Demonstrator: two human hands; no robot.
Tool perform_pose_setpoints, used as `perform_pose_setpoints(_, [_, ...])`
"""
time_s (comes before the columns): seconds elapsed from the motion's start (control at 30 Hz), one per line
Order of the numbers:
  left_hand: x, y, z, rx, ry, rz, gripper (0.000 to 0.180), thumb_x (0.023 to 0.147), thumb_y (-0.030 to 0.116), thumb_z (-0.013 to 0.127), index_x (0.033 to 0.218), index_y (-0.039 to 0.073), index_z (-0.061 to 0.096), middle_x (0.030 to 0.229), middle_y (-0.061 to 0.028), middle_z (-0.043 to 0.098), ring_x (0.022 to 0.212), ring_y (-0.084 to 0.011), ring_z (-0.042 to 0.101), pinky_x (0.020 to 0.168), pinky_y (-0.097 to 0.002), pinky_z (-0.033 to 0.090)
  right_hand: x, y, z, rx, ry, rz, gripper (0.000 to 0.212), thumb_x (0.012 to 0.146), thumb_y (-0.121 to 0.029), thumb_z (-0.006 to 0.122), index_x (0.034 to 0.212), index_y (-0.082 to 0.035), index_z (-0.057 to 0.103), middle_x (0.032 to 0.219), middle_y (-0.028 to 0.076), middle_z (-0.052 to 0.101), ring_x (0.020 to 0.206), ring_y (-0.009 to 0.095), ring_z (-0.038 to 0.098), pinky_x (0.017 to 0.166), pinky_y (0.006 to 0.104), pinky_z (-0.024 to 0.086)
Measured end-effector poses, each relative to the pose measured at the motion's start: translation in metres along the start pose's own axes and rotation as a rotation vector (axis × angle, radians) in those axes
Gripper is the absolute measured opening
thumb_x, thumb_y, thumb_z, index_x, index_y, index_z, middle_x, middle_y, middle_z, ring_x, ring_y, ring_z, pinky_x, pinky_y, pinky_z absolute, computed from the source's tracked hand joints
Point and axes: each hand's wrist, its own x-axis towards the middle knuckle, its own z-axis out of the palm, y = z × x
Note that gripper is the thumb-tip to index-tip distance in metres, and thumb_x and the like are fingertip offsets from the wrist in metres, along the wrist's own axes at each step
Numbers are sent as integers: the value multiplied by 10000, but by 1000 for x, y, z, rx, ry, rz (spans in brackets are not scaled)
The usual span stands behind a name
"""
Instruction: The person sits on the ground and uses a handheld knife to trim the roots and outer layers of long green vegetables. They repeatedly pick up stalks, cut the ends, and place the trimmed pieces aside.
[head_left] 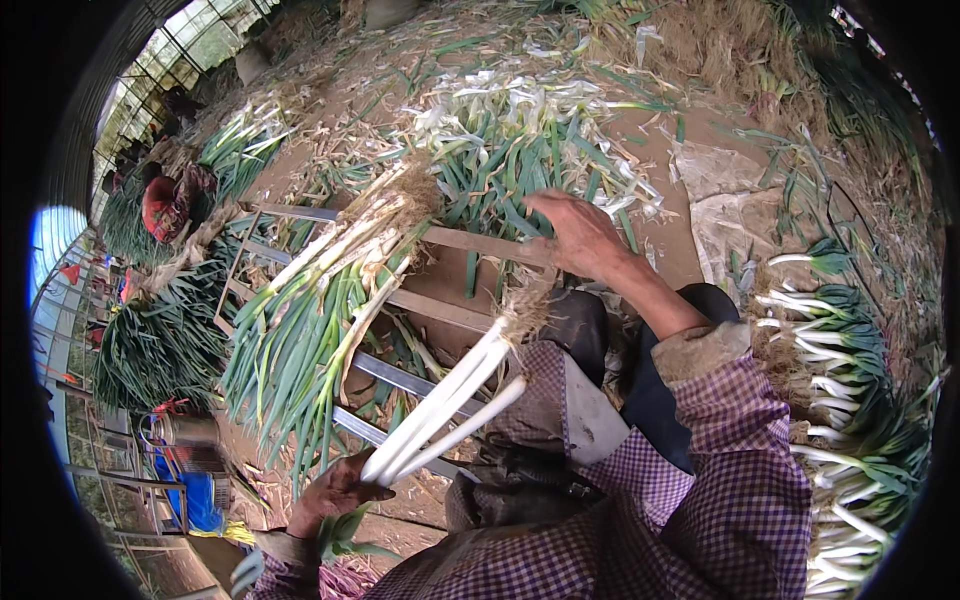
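Single head-worn fisheye view, looking down and forward from above, left hand [338, 492] and right hand [588, 238] near, slatted rack [485, 244] mid-frame, ground [655, 155] receding toward upper edge

around the edges

at far left, a person [168, 206] in red, bent low; below, a metallic container [190, 432] near blue material [204, 500] (hard to identify); upper left, a gridded wall [190, 45]; at right, a pale, soiled sheet [725, 170] on the ground.

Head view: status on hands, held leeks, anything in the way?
Left hand gripping a few white-stemmed leeks. Right hand open, near the slatted rack. Larger leek pile lying across the slats beyond the held ones.
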Motion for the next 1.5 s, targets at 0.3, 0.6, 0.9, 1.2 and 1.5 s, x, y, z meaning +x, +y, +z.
perform_pose_setpoints(0.3, [26, 125, -42, 1167, 104, 604, 651, 708, 86, 761, 1331, 164, 590, 1070, -46, 676, 960, -240, 651, 821, -374, 491, -83, -131, 47, 903, -929, 33, 1315, 665, -770, 758, 1579, -40, 158, 1480, 295, 427, 1404, 385, 408, 1100, 522, 452])
perform_pose_setpoints(0.6, [122, 116, 19, 1144, 271, 728, 332, 775, 128, 630, 1090, 111, 737, 1166, -84, 638, 1212, -227, 563, 1143, -454, 330, -144, -144, 77, 958, -477, 304, 1285, 634, -380, 885, 1570, 22, 102, 1376, 309, 511, 1206, 347, 580, 1008, 415, 469])
perform_pose_setpoints(0.9, [126, 59, 69, 466, 539, 532, 713, 767, 7, 751, 1411, -15, 446, 1317, -241, 553, 1265, -435, 510, 1085, -498, 404, -178, -109, 77, 1102, -414, 499, 923, 672, -165, 875, 1443, 41, 412, 1204, 119, 607, 1031, 166, 582, 890, 308, 505])
perform_pose_setpoints(1.2, [154, 122, 48, 659, 753, 705, 436, 810, 111, 755, 1202, -13, 608, 1122, -178, 637, 1027, -370, 596, 881, -440, 488, -187, -123, 48, 668, -463, 486, 882, 678, -149, 774, 1445, -21, 357, 1069, 255, 653, 909, 359, 674, 811, 425, 536])
perform_pose_setpoints(1.5, [245, 109, 41, 1195, 490, 325, 640, 676, 304, 873, 1205, 81, 589, 1079, -143, 686, 871, -378, 698, 697, -484, 549, -206, -133, 48, 628, -568, 449, 963, 664, -155, 743, 1503, -13, 292, 1114, 286, 652, 959, 416, 671, 832, 456, 541])
